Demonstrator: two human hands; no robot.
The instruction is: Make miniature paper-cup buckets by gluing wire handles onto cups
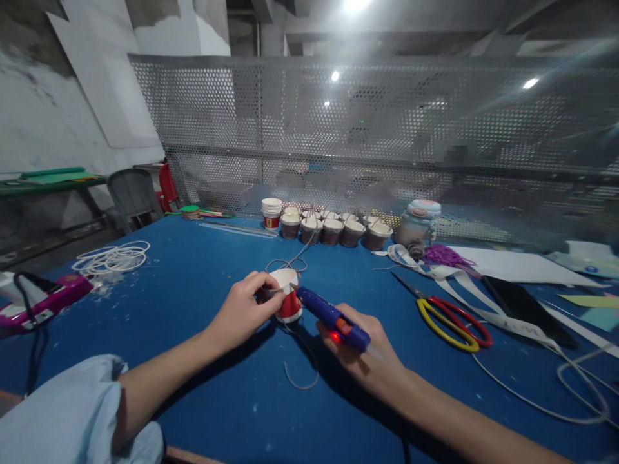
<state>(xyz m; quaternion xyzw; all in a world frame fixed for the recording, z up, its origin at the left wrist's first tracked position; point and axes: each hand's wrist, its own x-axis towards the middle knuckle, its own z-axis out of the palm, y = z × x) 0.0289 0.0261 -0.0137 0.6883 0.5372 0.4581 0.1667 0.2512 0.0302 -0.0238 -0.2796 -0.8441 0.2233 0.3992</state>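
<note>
My left hand (249, 303) pinches the rim of a red and white paper cup (291, 306), which is tilted on the blue table. Grey cord (309, 380) trails from the cup, one end curling toward me and another looping behind it. My right hand (370, 348) is wrapped round a blue glue gun (329, 312) with a small red light glowing on it. The gun's nozzle points left and sits at the cup's right side near the rim; whether it touches the cup I cannot tell.
Several dark-wrapped cups (332, 232) stand at the back beside a stack of paper cups (271, 214). Scissors (449, 322), white tape measure (498, 316), purple yarn (445, 255) and a dark phone-like slab (527, 309) lie right. A white cord coil (113, 259) and a magenta power strip (48, 303) lie left.
</note>
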